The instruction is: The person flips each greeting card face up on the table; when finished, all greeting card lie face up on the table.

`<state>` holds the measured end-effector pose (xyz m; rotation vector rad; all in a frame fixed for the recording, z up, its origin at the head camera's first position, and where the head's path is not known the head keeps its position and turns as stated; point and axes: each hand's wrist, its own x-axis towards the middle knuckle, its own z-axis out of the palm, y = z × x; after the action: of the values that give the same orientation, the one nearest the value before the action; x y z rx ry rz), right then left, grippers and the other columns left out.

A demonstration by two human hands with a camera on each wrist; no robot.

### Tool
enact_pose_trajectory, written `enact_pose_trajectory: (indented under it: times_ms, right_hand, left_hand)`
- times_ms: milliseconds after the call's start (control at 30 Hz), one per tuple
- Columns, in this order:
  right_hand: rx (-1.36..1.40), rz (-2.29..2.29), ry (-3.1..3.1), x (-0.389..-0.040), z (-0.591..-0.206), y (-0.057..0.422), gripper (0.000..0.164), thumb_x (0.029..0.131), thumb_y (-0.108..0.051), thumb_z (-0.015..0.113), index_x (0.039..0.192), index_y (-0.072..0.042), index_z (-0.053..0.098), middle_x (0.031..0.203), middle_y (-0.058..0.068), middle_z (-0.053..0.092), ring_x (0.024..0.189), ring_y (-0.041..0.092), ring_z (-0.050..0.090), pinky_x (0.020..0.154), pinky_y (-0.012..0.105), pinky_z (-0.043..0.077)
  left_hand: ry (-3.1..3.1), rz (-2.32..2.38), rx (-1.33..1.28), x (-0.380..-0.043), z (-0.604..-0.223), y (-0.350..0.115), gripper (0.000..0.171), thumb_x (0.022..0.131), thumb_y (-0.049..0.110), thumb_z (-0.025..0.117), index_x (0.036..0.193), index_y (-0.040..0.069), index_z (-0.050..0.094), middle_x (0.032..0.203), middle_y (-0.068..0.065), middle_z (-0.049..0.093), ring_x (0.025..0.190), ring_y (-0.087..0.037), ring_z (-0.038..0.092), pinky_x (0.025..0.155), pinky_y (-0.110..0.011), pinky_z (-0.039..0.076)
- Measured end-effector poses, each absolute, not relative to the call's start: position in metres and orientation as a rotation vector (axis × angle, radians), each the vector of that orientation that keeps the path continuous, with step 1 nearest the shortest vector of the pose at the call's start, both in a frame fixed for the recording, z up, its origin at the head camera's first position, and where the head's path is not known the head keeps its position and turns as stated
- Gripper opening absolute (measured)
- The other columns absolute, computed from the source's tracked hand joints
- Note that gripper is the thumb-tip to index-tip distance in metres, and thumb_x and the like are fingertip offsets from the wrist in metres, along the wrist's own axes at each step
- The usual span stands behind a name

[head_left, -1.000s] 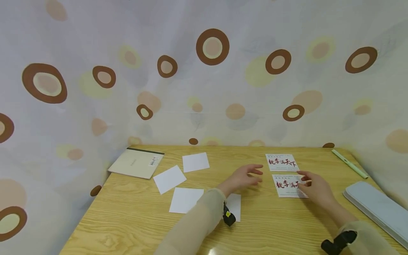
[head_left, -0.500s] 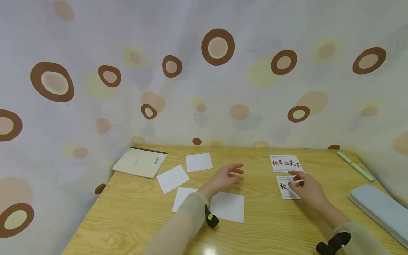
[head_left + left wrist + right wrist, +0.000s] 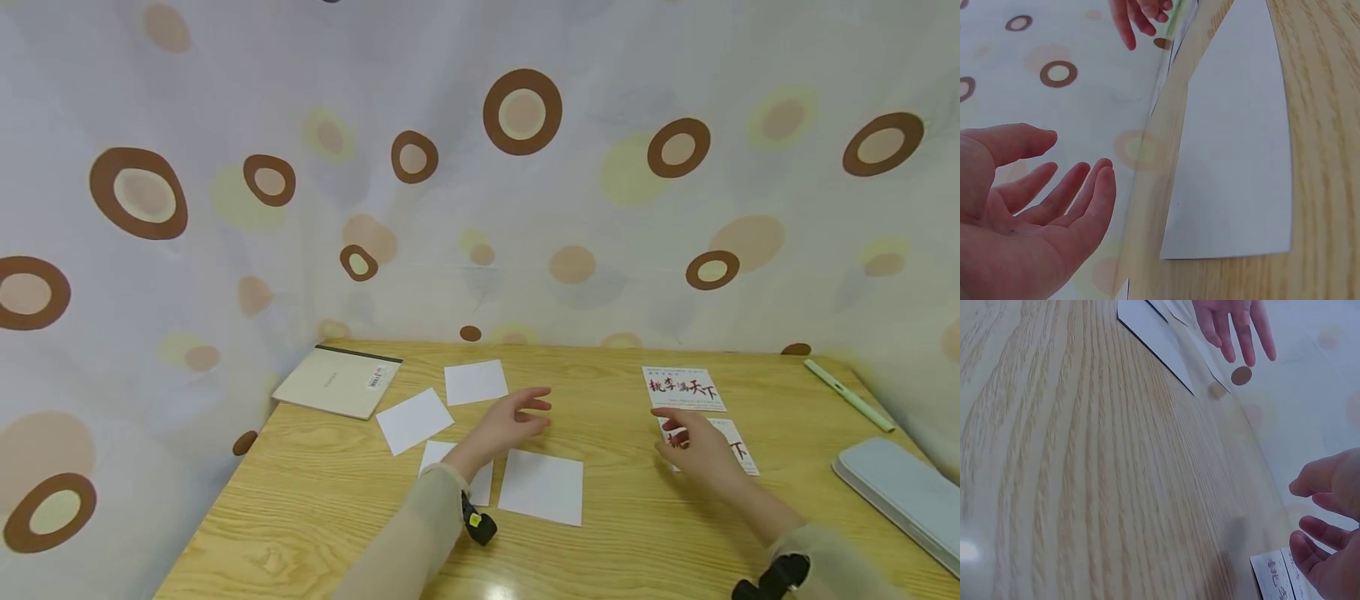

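Note:
My left hand (image 3: 513, 421) hovers with relaxed, slightly curled fingers over the table, holding nothing. Below and around it lie several blank white cards; one blank card (image 3: 542, 487) is right beside the wrist, and in the left wrist view a large blank card (image 3: 1235, 162) stretches along the table. My right hand (image 3: 705, 454) has its thumb and fingers apart, with no object between them. It covers the middle of the nearer printed card (image 3: 745, 458), whose red characters partly show. Just behind lies a second printed card (image 3: 684, 389) with red Chinese characters.
A beige notepad (image 3: 337, 383) with a barcode label lies at the back left. A light-green pen-like stick (image 3: 849, 396) is at the back right, with a pale blue case (image 3: 900, 492) nearer along the right edge. A patterned curtain (image 3: 450, 208) hangs behind.
My left hand has drawn leftward, away from the printed cards and toward the blank ones. My right hand has slid left across the nearer printed card, uncovering its right end. The head view has shifted slightly.

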<state>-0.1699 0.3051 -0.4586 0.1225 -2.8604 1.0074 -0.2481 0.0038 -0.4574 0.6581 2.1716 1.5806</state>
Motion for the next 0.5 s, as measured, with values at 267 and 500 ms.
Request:
enact_pose_trajectory:
  times_ms: [267, 500]
  right_hand:
    - [0.199, 1.072, -2.838, -0.165, -0.462, 0.288, 0.05, 0.083, -0.004, 0.073, 0.131, 0.003, 0.058, 0.108, 0.019, 0.063, 0.087, 0.021, 0.06, 0.071, 0.032, 0.052]
    - [0.259, 1.152, -2.842, -0.161, -0.465, 0.274, 0.052, 0.083, -0.005, 0.072, 0.132, 0.002, 0.057, 0.114, 0.02, 0.064, 0.094, 0.025, 0.061, 0.075, 0.032, 0.053]
  left_hand:
    - [2.228, 1.501, 0.674, -0.245, -0.46, -0.007, 0.056, 0.095, 0.005, 0.063, 0.148, 0.006, 0.044, 0.138, -0.019, 0.056, 0.122, -0.036, 0.059, 0.095, -0.044, 0.055]
    - [2.219, 1.462, 0.719, -0.242, -0.461, -0.017, 0.059, 0.093, 0.004, 0.065, 0.148, 0.006, 0.043, 0.14, -0.019, 0.054, 0.126, -0.037, 0.056, 0.099, -0.046, 0.052]
